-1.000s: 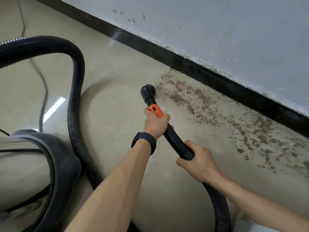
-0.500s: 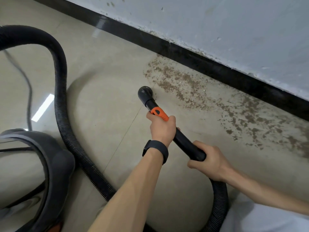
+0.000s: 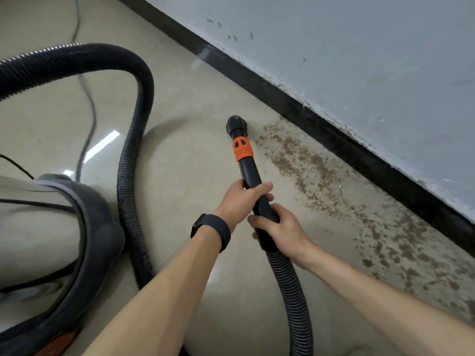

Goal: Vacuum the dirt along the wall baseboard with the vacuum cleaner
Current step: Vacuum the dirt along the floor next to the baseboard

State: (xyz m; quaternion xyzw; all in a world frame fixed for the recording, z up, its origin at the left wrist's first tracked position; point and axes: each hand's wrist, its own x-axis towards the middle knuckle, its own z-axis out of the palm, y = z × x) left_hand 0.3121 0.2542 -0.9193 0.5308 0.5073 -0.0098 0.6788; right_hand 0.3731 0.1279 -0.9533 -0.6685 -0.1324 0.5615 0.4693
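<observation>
1. The black tube (image 3: 248, 173) of the vacuum cleaner is pointing down at the floor (image 3: 192, 86). Its round nozzle (image 3: 237, 123) is sitting near the baseboard (image 3: 334, 140), just beside the left end of the dirt (image 3: 308, 170). I cannot tell if the nozzle is touching the floor or hanging just over it.
2. An orange ring (image 3: 242, 149) is wrapping around the tube right behind the nozzle.
3. The left hand (image 3: 241, 201) is holding the middle of the tube. Its grip is clamped on the tube, with the fingers curling around it.
4. The right hand (image 3: 280, 227) is holding the back end of the tube, just behind the left hand. Its grip is clamped on the tube too.
5. The dirt is lying as brown crumbs in a long strip on the floor. It is running along the baseboard from the nozzle off to the right.
6. The black baseboard is running along the bottom of a pale wall (image 3: 359, 60) that is showing small chips and marks.
7. A black ribbed hose (image 3: 133, 155) is coming out from under the right hand and looping in a big bend on the left.
8. The big vacuum body (image 3: 97, 227) is sitting low on the left, beside the hose.
9. A black band (image 3: 213, 231) is sitting on the left wrist.
10. A thin cord (image 3: 88, 104) is lying on the floor past the hose.
</observation>
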